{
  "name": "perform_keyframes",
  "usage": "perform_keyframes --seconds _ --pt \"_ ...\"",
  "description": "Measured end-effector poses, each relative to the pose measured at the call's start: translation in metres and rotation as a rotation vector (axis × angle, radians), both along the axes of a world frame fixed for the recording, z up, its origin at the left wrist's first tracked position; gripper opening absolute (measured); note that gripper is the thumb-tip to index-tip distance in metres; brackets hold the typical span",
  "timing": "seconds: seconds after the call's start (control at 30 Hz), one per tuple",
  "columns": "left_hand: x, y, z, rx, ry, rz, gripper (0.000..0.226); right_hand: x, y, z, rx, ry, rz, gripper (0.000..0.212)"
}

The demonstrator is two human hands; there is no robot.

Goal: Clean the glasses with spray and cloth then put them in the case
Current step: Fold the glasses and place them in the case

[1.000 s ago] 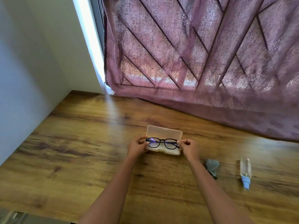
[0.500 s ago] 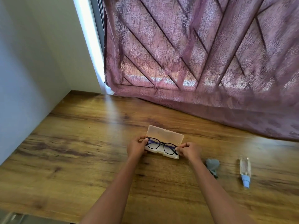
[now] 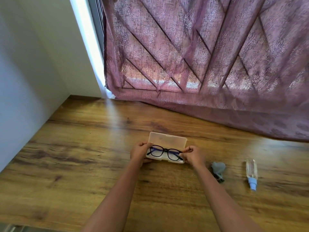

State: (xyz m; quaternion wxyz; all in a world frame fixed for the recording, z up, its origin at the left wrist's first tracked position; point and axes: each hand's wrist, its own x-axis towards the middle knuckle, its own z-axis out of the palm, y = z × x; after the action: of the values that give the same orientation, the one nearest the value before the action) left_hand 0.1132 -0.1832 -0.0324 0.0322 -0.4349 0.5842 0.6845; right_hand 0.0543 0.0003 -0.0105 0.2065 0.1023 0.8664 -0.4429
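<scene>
My two hands meet over an open, clear plastic case (image 3: pixel 167 139) on the wooden counter (image 3: pixel 80 164), straight ahead at 12 o'clock. The black-framed glasses (image 3: pixel 164 152) sit over the case's lower tray, with the raised lid behind them at 12.

My left hand (image 3: pixel 139 152) has its fingers curled round the left end of the frame. My right hand (image 3: pixel 194 156) pinches the right end between thumb and fingertips. Each hand is equally close to its own end.

The glasses' long axis runs from about 10 o'clock to 4 o'clock, matching the long axis of the case, so frame and tray line up. The lenses face up toward me, and the arms look folded behind them. I cannot tell whether the frame touches the tray floor or hangs just above it.

I judge the coming move to be straight down, then a release.

A crumpled grey cloth (image 3: pixel 218 169) lies near my right hand at 3 o'clock. The spray bottle (image 3: pixel 251 171) lies beyond it, nozzle pointing to 6.
</scene>
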Motion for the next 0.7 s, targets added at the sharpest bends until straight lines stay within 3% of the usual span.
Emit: perform_keyframes --seconds 0.23,0.43,0.7 --pt "0.0 0.002 -0.006 -0.073 0.032 -0.018 0.013 -0.003 0.002 0.001 -0.006 0.005 -0.001 0.013" --pt "0.0 0.004 -0.01 -0.169 0.026 -0.036 0.027 0.005 0.002 -0.002 0.047 0.086 0.05 0.018" --pt "0.001 0.007 -0.003 -0.009 0.014 -0.028 0.026 0.007 0.004 0.001 0.043 0.066 0.047 0.023"
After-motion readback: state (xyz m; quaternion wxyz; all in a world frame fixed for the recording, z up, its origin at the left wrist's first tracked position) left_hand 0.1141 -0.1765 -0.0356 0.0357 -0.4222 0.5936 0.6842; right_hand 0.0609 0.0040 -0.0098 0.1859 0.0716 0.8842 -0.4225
